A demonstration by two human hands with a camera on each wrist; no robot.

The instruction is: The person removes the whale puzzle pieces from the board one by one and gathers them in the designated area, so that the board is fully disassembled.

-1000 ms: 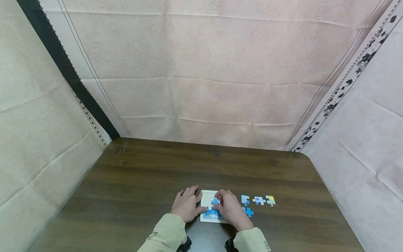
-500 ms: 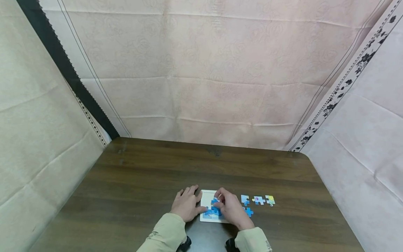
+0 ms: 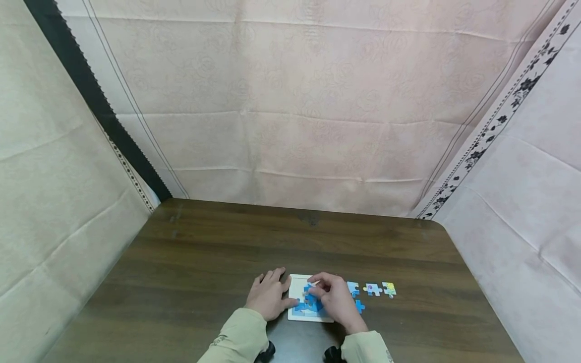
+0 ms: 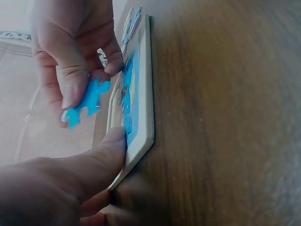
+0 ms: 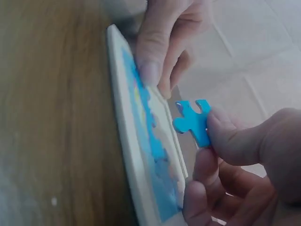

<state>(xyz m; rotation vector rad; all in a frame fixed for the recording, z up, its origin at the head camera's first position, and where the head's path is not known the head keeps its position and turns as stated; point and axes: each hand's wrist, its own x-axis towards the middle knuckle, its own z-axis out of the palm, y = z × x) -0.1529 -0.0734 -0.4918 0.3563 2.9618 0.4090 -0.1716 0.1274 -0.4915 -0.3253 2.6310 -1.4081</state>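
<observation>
My right hand [image 3: 338, 301] pinches a blue jigsaw puzzle piece [image 5: 194, 123] between thumb and fingers. That piece is tilted and apart from the puzzle tray, above its surface. The white-rimmed puzzle tray [image 3: 299, 318] lies on the table with blue pieces [image 4: 127, 94] fitted along its near part; its upper part shows pale bare board. My left hand [image 3: 268, 296] is at the tray's left side, fingers spread, and its thumb [image 4: 115, 136] presses on the tray's edge and the pieces there. Part of the tray is hidden under my right hand.
Loose puzzle pieces lie right of the tray: a blue-and-white one [image 3: 353, 288], one with a purple mark [image 3: 373, 289], a yellow-and-green one [image 3: 389, 289], and a blue one [image 3: 360, 306] partly behind my right hand. The brown wooden table [image 3: 204, 252] is enclosed by pale cloth.
My right hand has shifted slightly right with the blue puzzle piece, showing more of the tray's near pieces. The left hand stays in place.
</observation>
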